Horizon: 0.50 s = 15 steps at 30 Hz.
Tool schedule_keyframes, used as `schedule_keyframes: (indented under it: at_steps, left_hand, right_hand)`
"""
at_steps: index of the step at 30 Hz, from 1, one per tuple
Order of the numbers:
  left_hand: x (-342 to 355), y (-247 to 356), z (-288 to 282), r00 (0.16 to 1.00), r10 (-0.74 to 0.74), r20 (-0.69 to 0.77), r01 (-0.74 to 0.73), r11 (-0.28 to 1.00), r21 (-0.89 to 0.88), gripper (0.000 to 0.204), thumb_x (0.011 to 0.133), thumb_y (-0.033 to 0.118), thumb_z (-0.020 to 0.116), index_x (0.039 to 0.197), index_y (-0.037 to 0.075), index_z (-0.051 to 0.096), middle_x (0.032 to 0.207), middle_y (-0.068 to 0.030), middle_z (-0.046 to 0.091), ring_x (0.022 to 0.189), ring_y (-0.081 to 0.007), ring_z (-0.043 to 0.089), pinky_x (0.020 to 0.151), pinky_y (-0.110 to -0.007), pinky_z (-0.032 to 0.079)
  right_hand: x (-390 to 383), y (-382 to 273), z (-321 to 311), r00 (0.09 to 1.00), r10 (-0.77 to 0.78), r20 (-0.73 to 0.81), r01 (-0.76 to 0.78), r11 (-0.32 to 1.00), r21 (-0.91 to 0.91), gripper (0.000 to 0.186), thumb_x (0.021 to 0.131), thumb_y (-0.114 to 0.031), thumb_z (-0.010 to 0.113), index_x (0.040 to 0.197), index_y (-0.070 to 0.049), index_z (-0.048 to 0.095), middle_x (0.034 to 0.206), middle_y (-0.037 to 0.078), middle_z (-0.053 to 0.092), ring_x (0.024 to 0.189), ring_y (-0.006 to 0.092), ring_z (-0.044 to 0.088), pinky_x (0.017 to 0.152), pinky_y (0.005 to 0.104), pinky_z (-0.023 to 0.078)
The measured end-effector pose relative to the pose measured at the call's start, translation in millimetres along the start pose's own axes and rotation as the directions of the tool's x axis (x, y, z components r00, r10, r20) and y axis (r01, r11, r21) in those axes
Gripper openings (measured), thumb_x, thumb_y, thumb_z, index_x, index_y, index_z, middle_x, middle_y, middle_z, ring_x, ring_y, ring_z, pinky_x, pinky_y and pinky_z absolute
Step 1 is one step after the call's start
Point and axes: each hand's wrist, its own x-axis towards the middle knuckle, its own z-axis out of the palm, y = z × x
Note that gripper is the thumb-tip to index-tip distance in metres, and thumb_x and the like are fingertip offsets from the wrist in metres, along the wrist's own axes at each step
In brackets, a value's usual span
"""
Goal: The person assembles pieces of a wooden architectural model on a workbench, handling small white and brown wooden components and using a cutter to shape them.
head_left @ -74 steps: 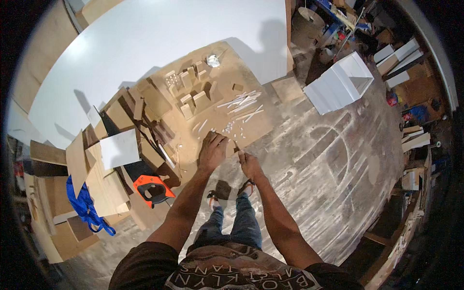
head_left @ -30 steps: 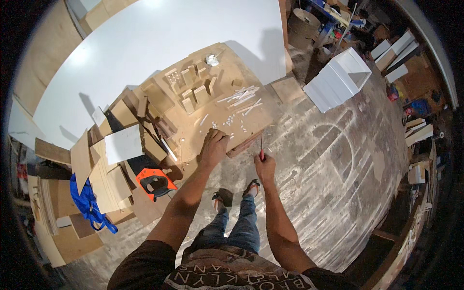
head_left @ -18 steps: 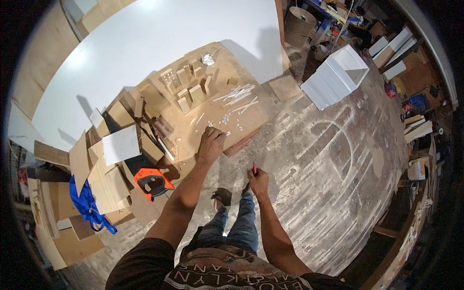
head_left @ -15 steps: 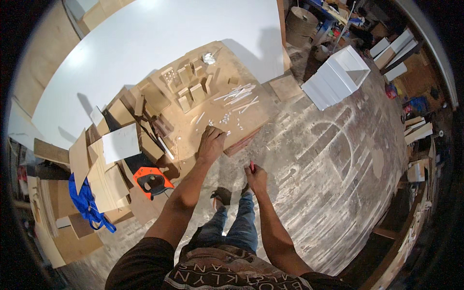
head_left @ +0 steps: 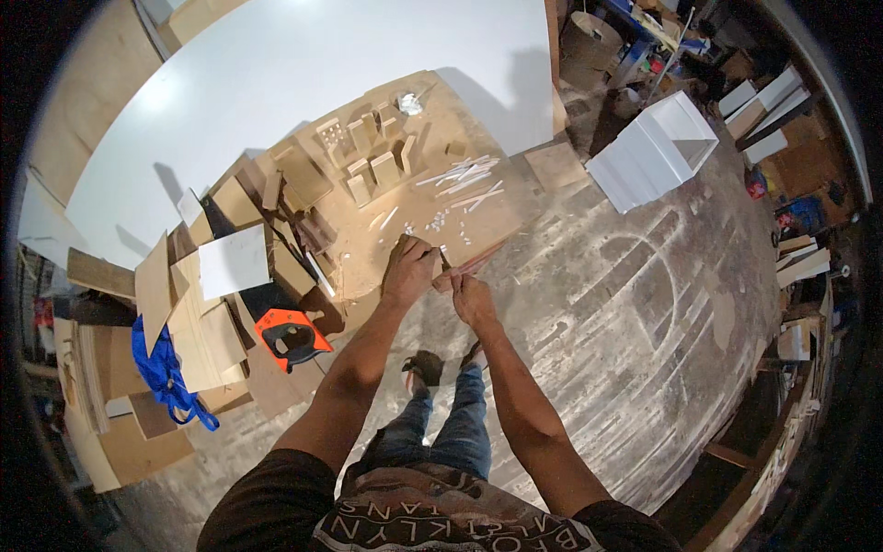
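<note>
At far left, a blue cloth bundle (head_left: 158,368) with dangling straps, against a loose pile of pale wooden boards (head_left: 204,345). On the pile's upper part, a flat white panel (head_left: 234,261). Just below and right of the panel, a saw (head_left: 273,320) with an orange handle. Across the top, a broad, shiny white surface (head_left: 303,74). At upper right, a white box (head_left: 635,166) on a streaky grey floor (head_left: 589,322); beyond it, white and brown offcuts (head_left: 773,97) near the rim.

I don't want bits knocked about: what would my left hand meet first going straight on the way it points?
Straight ahead, your left hand would likely meet the small white pieces on the brown board first; depth is unclear, so it might pass above them.
</note>
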Motion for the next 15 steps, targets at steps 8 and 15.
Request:
schedule_keyframes:
  at_steps: [8,15]
  left_hand:
    - [1.0,-1.5,1.2,1.0,0.027,-0.004,-0.027,1.0,0.011,0.017,0.079,0.009,0.069,0.094,0.003,0.075,0.101,-0.0063,0.065,0.106,-0.0263,0.059,0.096,-0.041,0.049]
    - [3.7,3.6,-1.6,0.999,-0.005,0.034,0.005,1.0,-0.005,0.021,0.078,0.009,0.068,0.097,0.003,0.075,0.098,-0.0066,0.065,0.104,-0.0258,0.06,0.096,-0.041,0.049]
  right_hand:
    - [1.1,7.4,9.2,0.997,0.065,-0.035,-0.066,0.998,-0.013,0.051,0.107,-0.039,0.043,0.099,0.004,0.069,0.092,0.035,0.067,0.094,0.0526,0.065,0.084,0.0573,0.052]
    - [6.0,22.2,15.9,0.998,0.067,-0.022,-0.068,0.996,-0.061,0.053,0.107,-0.04,0.042,0.098,0.006,0.068,0.091,0.035,0.067,0.092,0.0525,0.066,0.082,0.0578,0.052]
